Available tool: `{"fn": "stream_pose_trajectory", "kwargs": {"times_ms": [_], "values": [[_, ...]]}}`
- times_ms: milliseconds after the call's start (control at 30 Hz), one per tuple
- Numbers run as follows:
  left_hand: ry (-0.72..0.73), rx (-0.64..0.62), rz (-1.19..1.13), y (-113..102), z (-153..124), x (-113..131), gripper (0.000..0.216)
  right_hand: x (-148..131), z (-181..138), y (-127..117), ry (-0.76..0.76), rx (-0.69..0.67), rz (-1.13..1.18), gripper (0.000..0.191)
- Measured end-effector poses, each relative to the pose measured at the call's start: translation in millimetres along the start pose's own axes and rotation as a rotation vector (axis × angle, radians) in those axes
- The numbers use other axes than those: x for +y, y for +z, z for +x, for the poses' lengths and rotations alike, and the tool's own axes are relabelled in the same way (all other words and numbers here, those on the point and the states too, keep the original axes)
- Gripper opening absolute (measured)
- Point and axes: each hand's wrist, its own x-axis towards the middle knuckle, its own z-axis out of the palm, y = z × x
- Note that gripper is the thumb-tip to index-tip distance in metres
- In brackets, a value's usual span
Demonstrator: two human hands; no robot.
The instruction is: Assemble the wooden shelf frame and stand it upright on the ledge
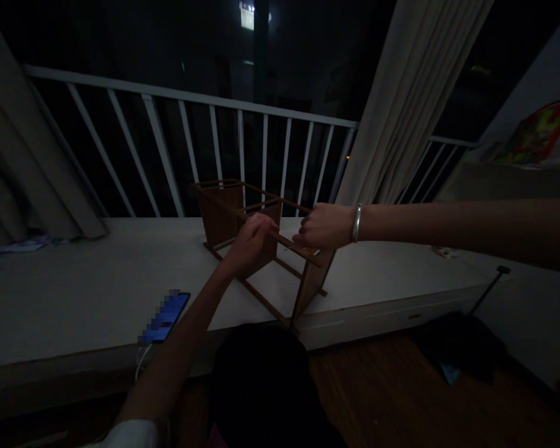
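Observation:
A small brown wooden rack [224,211] made of thin rods and flat end panels stands on a pale window bench [74,280]. My left hand [251,241] is curled around one of its upper rods near the middle. My right hand [324,227], with a silver bangle on the wrist, is closed on the same rod further right, above the near end panel [313,280]. The room is dim, so fine detail of the fingers is hard to see.
A phone [165,317] with a lit blue screen and a white cable lies near the bench's front edge. White railing bars [191,99] and curtains [410,93] stand behind. A dark bag [462,348] lies on the wooden floor at right.

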Motion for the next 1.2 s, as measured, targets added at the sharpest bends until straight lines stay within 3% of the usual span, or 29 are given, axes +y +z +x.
{"fn": "stream_pose_trajectory", "kwargs": {"times_ms": [100, 200, 300, 500, 700, 800, 900, 1000, 1100, 1200], "values": [[-0.136, -0.267, -0.020, -21, -11, 8, 0.041, -5, 22, -3, -0.024, 0.020, -0.001, 0.029], [-0.232, -0.401, -0.112, -29, -23, 3, 0.039, -12, 50, -8, -0.086, 0.046, -0.043, 0.023], [-0.311, -0.394, -0.231, -34, -33, -14, 0.037, -18, 80, -10, -0.169, 0.038, -0.095, 0.027], [-0.565, -0.316, -0.459, -60, -57, -54, 0.037, -27, 134, 0, -0.268, 0.183, -0.123, 0.027], [-0.582, -0.352, -0.367, -77, -81, -74, 0.033, -42, 172, -3, -0.355, 0.200, -0.114, 0.024], [-0.633, -0.285, -0.266, -72, -99, -105, 0.033, -33, 185, -3, -0.248, 0.243, -0.085, 0.031], [-0.674, -0.145, -0.090, -57, -130, -152, 0.027, -9, 191, 5, -0.009, 0.260, -0.064, 0.038], [-0.793, -0.129, 0.128, -39, -170, -190, 0.023, 14, 190, 21, 0.217, 0.173, 0.001, 0.040], [-0.885, -0.163, 0.306, -28, -198, -198, 0.018, 23, 185, 40, 0.346, 0.082, 0.112, 0.047], [-0.954, -0.209, 0.446, -25, -207, -188, 0.017, 22, 183, 56, 0.432, 0.080, 0.234, 0.056]]}}
